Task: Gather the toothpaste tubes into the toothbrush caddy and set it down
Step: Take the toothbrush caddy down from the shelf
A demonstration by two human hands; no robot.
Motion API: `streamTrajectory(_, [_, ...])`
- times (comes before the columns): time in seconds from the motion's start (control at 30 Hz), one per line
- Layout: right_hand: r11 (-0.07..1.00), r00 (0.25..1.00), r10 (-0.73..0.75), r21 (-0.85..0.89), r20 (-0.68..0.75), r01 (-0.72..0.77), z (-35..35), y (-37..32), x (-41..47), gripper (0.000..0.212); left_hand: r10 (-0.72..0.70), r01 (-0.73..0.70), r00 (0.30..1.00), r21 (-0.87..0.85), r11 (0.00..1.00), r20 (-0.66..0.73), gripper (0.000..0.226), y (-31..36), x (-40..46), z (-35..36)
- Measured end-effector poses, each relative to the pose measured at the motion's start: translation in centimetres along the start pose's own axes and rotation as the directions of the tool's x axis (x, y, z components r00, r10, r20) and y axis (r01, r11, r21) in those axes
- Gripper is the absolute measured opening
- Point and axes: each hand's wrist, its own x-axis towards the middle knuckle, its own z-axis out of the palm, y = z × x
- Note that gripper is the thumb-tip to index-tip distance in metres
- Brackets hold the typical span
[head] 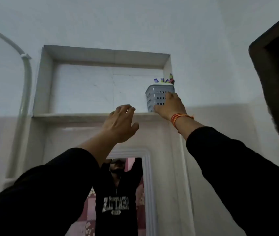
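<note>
High on a pale bathroom wall, a recessed marble niche (84,92) held the grey perforated plastic toothbrush caddy (154,97) in its right corner, tube ends poking out, probably toothpaste. Right hand (169,108) clasped the caddy's side, apparently steadying it on the ledge. Left hand (120,123) hovered spread, empty.

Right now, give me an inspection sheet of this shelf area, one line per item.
Surface: stone ledge of a wall niche, bare left of the caddy.
Job's things: grey perforated caddy upright at the niche's right end, tube tops poking out.
Clutter: nothing seen.
Grip: right hand on the caddy's side; left hand open, empty, at the ledge.
Cables: nothing seen.
Surroundings: white pipe at left, mirror below.
</note>
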Motion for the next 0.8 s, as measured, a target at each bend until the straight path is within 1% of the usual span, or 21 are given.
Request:
streamTrajectory(0.1, [0.999, 0.999, 0.031, -0.014, 0.025, -0.031, 2.3, 0.9, 2.3, 0.075, -0.027, 0.025, 0.999, 0.043, 0.999, 0.044, 0.067, -1.0, 1.5, 2.8])
streamTrajectory(0.13, [0.998, 0.998, 0.045, -0.033, 0.045, -0.044, 3.3, 1.0, 2.6, 0.077, -0.042, 0.038, 0.996, 0.054, 0.998, 0.074, 0.069, -1.6, 1.6, 3.8])
streamTrajectory(0.17, [0.997, 0.998, 0.049, -0.064, 0.033, -0.046, 4.3, 1.1, 3.0, 0.079, -0.048, 0.044, 0.996, 0.059, 0.997, 0.079, 0.072, -2.3, 1.6, 4.8])
streamTrajectory(0.27, [0.988, 0.997, 0.003, -0.152, -0.078, -0.015, 7.3, 0.9, 3.0, 0.082, -0.017, 0.015, 1.0, 0.086, 0.996, 0.024, 0.082, -4.1, 0.9, 7.8])
streamTrajectory(0.33, [0.982, 0.987, -0.05, -0.187, -0.154, 0.02, 8.2, 0.7, 2.8, 0.077, 0.001, 0.001, 1.0, 0.098, 0.995, -0.02, 0.087, -4.7, 0.5, 9.2])
streamTrajectory(0.4, [0.984, 0.962, -0.089, -0.172, -0.26, 0.045, 8.5, 0.9, 3.3, 0.067, 0.021, -0.015, 0.997, 0.083, 0.996, -0.074, 0.089, -5.0, 0.5, 9.9])
streamTrajectory(0.43, [0.989, 0.946, -0.086, -0.145, -0.311, 0.042, 8.4, 0.9, 3.7, 0.064, 0.026, -0.018, 0.995, 0.077, 0.997, -0.093, 0.09, -5.2, 0.5, 10.1])
streamTrajectory(0.47, [0.994, 0.938, -0.062, -0.105, -0.341, 0.028, 8.2, 1.0, 4.1, 0.065, 0.03, -0.023, 0.994, 0.069, 0.997, -0.101, 0.091, -5.2, 0.5, 10.2])
streamTrajectory(0.5, [0.999, 0.941, -0.017, -0.044, -0.338, 0.002, 8.0, 1.0, 4.5, 0.072, 0.031, -0.025, 0.994, 0.058, 0.998, -0.102, 0.091, -5.3, 0.5, 10.3])
streamTrajectory(0.53, [0.999, 0.952, 0.043, 0.031, -0.303, -0.035, 7.9, 0.8, 5.0, 0.082, 0.029, -0.024, 0.994, 0.047, 0.999, -0.104, 0.091, -5.3, 0.5, 10.3])
streamTrajectory(0.6, [0.976, 0.965, 0.176, 0.165, -0.195, -0.145, 7.6, 0.1, 5.9, 0.108, 0.029, -0.027, 0.995, 0.025, 0.999, -0.099, 0.093, -5.5, 0.5, 10.3])
streamTrajectory(0.67, [0.945, 0.955, 0.273, 0.218, -0.113, -0.244, 7.4, -0.4, 6.6, 0.127, 0.032, -0.032, 0.996, 0.005, 0.999, -0.088, 0.093, -5.6, 0.6, 10.3])
streamTrajectory(0.7, [0.932, 0.947, 0.308, 0.226, -0.092, -0.282, 7.2, -0.5, 6.8, 0.13, 0.03, -0.031, 0.996, -0.005, 1.0, -0.08, 0.093, -5.7, 0.6, 10.3])
streamTrajectory(0.73, [0.921, 0.938, 0.337, 0.236, -0.085, -0.31, 7.1, -0.7, 6.9, 0.128, 0.029, -0.03, 0.997, -0.015, 0.999, -0.075, 0.094, -5.7, 0.6, 10.3])
streamTrajectory(0.8, [0.908, 0.925, 0.363, 0.266, -0.116, -0.323, 6.8, -1.0, 6.7, 0.116, 0.026, -0.029, 0.998, -0.036, 0.999, -0.064, 0.095, -5.6, 0.5, 10.2])
